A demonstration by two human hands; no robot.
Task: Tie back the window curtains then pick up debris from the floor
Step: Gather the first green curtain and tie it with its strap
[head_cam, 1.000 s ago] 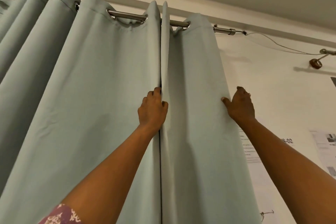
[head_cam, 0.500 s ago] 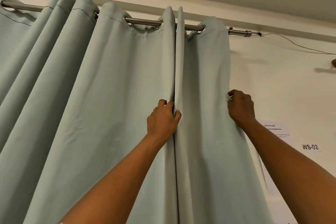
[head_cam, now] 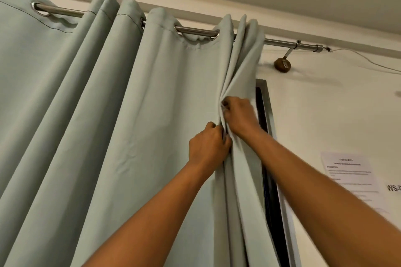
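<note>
1. My left hand (head_cam: 207, 145) and right hand (head_cam: 237, 112) are both closed on bunched curtain (head_cam: 240, 67), right end of the rod (head_cam: 282, 43).
2. Risk: pleats slipping loose if I slacken either fist.

both hands, left hand (head_cam: 208, 144) and right hand (head_cam: 237, 115), bunching pale green curtain (head_cam: 152, 104) folds, seemingly pinched, beside dark window edge (head_cam: 263, 115)
</note>
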